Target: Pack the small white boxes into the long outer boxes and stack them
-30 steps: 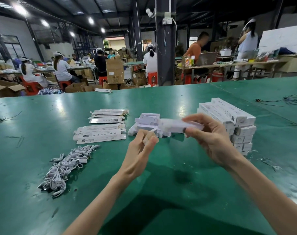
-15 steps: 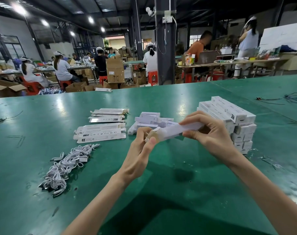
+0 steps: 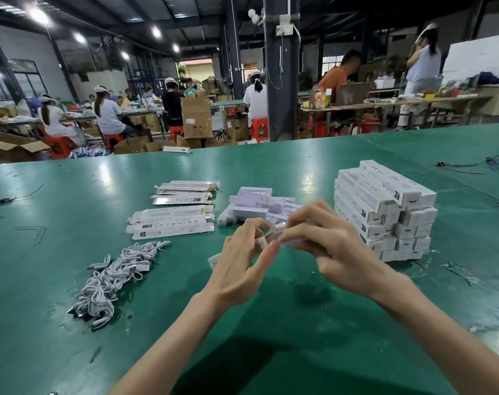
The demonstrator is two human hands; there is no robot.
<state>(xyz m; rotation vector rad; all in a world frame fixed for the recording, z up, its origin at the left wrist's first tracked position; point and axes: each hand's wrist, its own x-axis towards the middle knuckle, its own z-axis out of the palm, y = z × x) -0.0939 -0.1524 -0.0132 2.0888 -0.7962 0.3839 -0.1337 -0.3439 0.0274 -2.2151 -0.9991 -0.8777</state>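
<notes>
Both my hands hold one long white outer box above the green table, mostly hidden between them. My left hand grips its near end, thumb at the flap. My right hand curls round its far part. A loose heap of small white boxes lies just behind my hands. Flat outer boxes lie to the left in two groups. A stack of packed long boxes stands to the right, close to my right hand.
A pile of white cables lies at the front left. Black wires trail on the far right of the table, another black wire at the far left. Beyond the table's far edge, people sit among cardboard cartons.
My hands have drawn together and lower. The long box, held stretched out between them before, is now mostly covered by my fingers, and my left hand has moved up onto its end.
</notes>
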